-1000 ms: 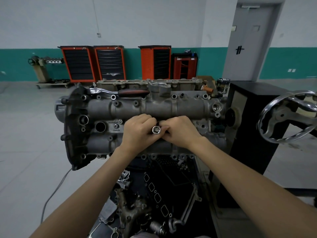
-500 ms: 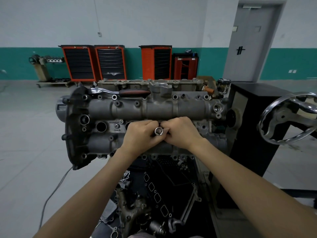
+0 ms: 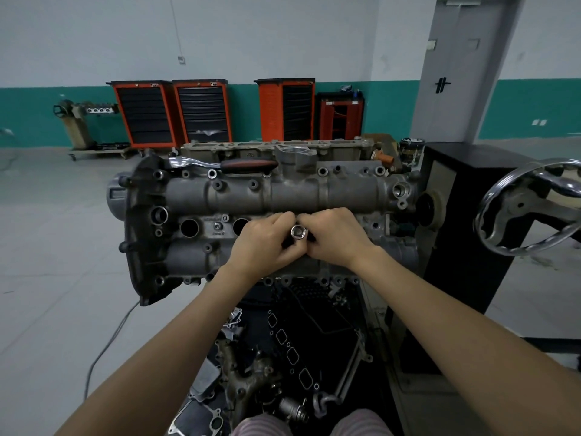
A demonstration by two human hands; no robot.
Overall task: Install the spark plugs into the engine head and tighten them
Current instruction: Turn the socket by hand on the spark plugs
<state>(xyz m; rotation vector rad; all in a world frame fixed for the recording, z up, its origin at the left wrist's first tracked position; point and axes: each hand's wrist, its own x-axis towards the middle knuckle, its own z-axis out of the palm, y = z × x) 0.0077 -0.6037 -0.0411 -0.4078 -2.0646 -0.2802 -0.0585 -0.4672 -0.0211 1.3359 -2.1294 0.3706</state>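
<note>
Both hands are down on the middle of the engine head (image 3: 283, 196), knuckles nearly touching. The left hand (image 3: 262, 239) is curled, fingers wrapped round the chrome socket (image 3: 298, 231) from its left side. The right hand (image 3: 334, 237) closes in from the other side, fingertips pinching the same socket. Its open mouth faces up toward the camera, bright ring, dark hollow inside. What lies below the socket is hidden by the fingers; no spark plug can be made out.

To the left of the hands, two plug wells (image 3: 189, 228) gape open and dark, in a row along the head's centre line. Along the far edge of the head lies a ratchet (image 3: 220, 164), chrome shank to the left, black and red grip to the right. The head sits on a stand, with a chrome handwheel (image 3: 531, 206) off its right end and a black cabinet (image 3: 465, 221) behind that.

Below the near edge, loose engine parts (image 3: 251, 372) and gaskets lie in a dark heap. Grey floor all round, a cable trailing at the left. At the back wall, white over a teal band, stand orange tool trolleys (image 3: 144, 113), with a grey door (image 3: 456, 67) at the right.
</note>
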